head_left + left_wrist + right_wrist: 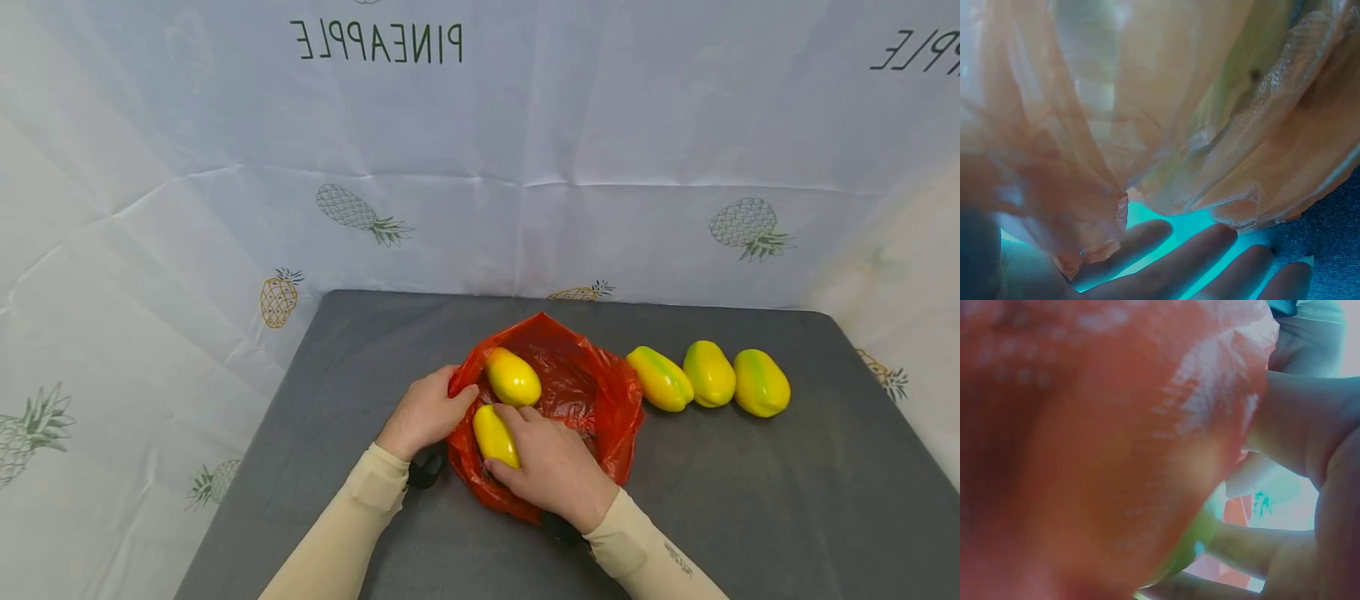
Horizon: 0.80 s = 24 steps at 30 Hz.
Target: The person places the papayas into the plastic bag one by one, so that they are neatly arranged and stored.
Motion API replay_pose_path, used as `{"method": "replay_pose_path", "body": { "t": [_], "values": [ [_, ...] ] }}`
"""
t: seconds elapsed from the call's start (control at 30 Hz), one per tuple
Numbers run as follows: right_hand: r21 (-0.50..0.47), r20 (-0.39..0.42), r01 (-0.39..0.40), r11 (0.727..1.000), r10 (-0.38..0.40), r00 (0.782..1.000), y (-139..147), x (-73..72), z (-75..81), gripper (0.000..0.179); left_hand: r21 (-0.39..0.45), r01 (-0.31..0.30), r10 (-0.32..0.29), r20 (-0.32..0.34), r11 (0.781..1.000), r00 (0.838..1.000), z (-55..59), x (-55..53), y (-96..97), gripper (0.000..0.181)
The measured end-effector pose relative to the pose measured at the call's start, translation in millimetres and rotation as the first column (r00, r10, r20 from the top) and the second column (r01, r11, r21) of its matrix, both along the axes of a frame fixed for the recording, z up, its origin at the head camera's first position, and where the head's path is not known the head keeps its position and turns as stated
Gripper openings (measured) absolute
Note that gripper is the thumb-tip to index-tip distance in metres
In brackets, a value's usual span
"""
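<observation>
A red plastic bag (pixel 621 400) stands with its mouth spread wide on the dark table. At its left rim, my left hand (pixel 426 414) holds the film, thumb inside and fingers outside; the left wrist view shows those fingers (pixel 1191 262) under the bag. My right hand (pixel 558 467) reaches over the near rim and grips a yellow papaya (pixel 493 437) within the bag's mouth. Part of this papaya (pixel 1194 544) shows green beside the film in the right wrist view. Another yellow papaya (pixel 513 377) lies inside the bag, at the back left.
Right of the bag, three yellow-green papayas lie in a row: the left one (pixel 660 379) near the bag, then the middle one (pixel 708 374) and the right one (pixel 761 383). A pale curtain (pixel 465 233) with pineapple prints hangs behind the grey table (pixel 750 508).
</observation>
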State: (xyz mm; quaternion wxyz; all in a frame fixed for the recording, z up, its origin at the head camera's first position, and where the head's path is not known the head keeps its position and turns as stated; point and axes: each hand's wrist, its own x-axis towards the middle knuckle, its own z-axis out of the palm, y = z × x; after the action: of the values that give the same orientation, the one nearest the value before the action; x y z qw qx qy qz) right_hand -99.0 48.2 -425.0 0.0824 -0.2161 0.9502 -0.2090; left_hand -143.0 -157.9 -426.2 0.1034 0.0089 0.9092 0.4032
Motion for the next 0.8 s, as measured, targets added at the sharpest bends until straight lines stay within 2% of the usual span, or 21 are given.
{"method": "replay_pose_path", "body": {
  "t": [0.27, 0.47, 0.63, 0.8],
  "values": [
    [0.0, 0.001, -0.001, 1.0, 0.001, 1.0, 0, -0.2, -2.2, 0.075, 0.003, -0.001, 0.001, -0.001, 1.0, 1.0, 1.2, 1.5, 0.3, 0.042],
    [0.005, 0.014, -0.001, 1.0, 0.001, 1.0, 7, 1.2, 3.8, 0.076, 0.013, 0.001, -0.001, 0.007, 1.0, 1.0, 3.3, 0.4, 4.3, 0.042],
    [-0.006, 0.015, 0.0, 1.0, 0.0, 1.0, 15, 2.6, 16.8, 0.073, 0.015, -0.002, 0.002, 0.017, 1.0, 1.0, 1.5, 2.2, 2.7, 0.047],
    [-0.041, -0.016, 0.053, 0.998, -0.054, 0.998, 36, 3.3, 35.3, 0.07, 0.038, -0.024, 0.022, 0.039, 0.999, 0.999, -1.2, 13.9, -5.4, 0.058]
  ]
}}
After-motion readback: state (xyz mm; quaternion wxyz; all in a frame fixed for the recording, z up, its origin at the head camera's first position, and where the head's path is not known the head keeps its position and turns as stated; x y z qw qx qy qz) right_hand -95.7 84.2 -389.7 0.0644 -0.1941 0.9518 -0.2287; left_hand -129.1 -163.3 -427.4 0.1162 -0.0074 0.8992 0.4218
